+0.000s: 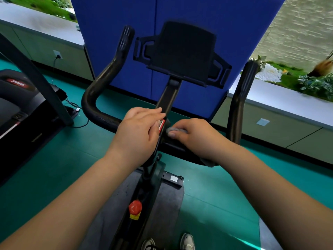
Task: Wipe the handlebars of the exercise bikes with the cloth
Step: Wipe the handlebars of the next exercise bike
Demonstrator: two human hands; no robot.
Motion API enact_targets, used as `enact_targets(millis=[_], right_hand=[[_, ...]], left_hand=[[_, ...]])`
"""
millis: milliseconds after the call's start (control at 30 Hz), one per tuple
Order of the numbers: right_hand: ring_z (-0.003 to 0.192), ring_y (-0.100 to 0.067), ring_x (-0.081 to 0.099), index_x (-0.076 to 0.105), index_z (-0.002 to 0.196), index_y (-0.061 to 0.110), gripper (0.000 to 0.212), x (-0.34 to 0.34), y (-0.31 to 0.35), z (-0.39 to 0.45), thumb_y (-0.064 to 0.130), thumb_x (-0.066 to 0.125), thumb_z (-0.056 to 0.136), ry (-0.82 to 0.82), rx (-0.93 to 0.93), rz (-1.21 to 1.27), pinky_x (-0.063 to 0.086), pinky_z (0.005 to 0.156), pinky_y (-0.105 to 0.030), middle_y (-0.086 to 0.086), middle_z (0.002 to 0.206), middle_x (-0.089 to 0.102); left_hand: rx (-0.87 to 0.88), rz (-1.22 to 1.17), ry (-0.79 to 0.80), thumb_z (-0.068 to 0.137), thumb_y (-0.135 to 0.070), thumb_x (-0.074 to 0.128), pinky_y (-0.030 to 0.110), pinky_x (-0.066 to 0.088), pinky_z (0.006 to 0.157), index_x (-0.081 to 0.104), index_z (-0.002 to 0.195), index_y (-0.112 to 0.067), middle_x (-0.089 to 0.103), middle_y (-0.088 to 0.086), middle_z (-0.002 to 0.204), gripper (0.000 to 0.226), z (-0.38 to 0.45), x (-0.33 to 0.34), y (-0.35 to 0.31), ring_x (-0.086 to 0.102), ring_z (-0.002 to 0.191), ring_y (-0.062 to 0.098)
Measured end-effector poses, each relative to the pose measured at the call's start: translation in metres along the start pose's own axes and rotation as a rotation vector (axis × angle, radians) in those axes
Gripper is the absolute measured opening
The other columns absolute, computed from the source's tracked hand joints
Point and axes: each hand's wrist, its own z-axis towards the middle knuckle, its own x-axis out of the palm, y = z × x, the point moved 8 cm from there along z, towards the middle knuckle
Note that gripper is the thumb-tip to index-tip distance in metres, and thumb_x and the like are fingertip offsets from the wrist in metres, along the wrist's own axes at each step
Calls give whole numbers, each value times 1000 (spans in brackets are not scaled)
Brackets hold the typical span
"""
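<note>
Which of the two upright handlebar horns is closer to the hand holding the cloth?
The right horn. The right hand grips the grey cloth on the crossbar just right of the centre post; the left horn rises beyond the left hand.

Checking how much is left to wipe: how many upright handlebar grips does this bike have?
2. The left grip rises beside the tablet holder; the right grip stands at the far right. The right hand holds the cloth on the centre bar, touching neither.
</note>
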Motion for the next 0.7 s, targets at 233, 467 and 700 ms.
enact_targets(millis=[233, 467, 700], right_hand=[[81, -11, 56, 71, 93, 26, 24, -28, -31, -36, 46, 59, 90, 128, -26, -301, 44, 71, -25, 4, 83, 61], [94, -24, 41, 72, 89, 25, 22, -49, -55, -25, 42, 57, 90, 153, -22, -607, 46, 83, -42, -1, 97, 42], [86, -24, 40, 67, 85, 16, 33, -36, -52, -25, 46, 54, 91, 201, -31, -674, 41, 72, -36, -4, 96, 44]], left_hand=[[-69, 98, 37, 86, -25, 42, 42, 48, 95, 70, 112, -15, 69, -4, 113, 39, 8, 4, -15, 49, 115, 19], [-86, 101, 10, 84, -22, 45, 43, 50, 91, 72, 106, -11, 70, 0, 110, 36, 11, 10, -18, 52, 111, 20], [-127, 123, -16, 84, -21, 47, 38, 48, 93, 72, 105, -11, 70, 0, 110, 34, 11, 11, -24, 52, 110, 21]])
